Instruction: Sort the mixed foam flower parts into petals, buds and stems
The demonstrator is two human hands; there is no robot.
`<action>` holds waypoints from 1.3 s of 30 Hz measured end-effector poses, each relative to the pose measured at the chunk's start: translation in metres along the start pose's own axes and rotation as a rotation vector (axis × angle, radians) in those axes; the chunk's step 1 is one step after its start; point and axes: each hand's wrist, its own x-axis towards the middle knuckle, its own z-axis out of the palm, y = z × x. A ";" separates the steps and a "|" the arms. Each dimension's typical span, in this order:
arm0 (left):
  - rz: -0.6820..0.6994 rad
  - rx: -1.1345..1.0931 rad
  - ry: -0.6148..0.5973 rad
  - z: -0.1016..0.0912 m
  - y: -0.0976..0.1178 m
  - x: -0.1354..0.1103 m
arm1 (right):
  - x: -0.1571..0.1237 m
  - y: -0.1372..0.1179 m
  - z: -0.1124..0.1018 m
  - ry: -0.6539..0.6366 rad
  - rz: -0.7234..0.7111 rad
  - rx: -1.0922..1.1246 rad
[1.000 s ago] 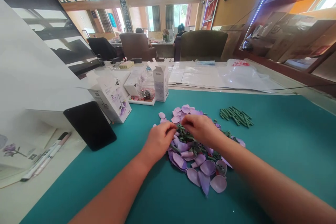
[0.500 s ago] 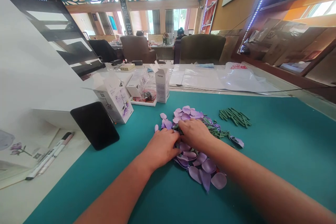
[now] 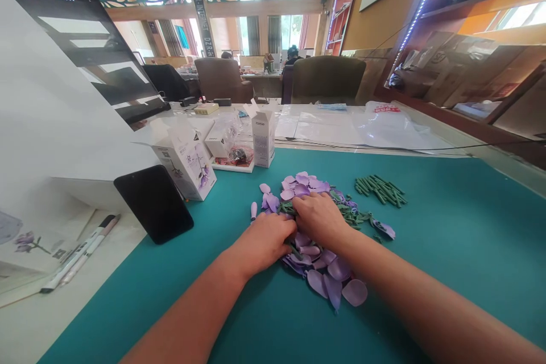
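A heap of purple petal pieces [image 3: 328, 278] mixed with small green parts lies on the teal mat [image 3: 447, 250]. My left hand [image 3: 264, 240] rests palm down on the heap's left side, fingers curled into the pieces. Beside it, my right hand [image 3: 318, 217] lies over the middle of the heap, fingers bent down among petals and green parts. What the fingertips of either hand hold is hidden. A separate bundle of green stem sticks [image 3: 379, 189] lies to the right, clear of both hands.
A black phone [image 3: 153, 203] lies at the mat's left edge. Behind it stand a flower-printed box [image 3: 185, 162], a white carton [image 3: 263, 136] and a small packet tray [image 3: 234, 158]. Pens [image 3: 79, 253] lie on paper at the left. Plastic bags [image 3: 384, 122] cover the far table.
Both hands dropped from a raised pinch above the heap onto it and pressed in. Between half a second ago and now they shifted only slightly.
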 end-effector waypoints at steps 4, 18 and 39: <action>0.032 0.045 -0.003 0.000 0.003 -0.001 | 0.000 0.002 0.003 0.048 0.013 0.031; 0.010 -0.222 0.253 -0.005 0.002 -0.002 | -0.031 0.027 -0.018 0.094 0.205 1.017; -0.110 -0.569 0.525 0.008 0.017 0.004 | -0.055 0.157 0.012 0.549 0.654 1.329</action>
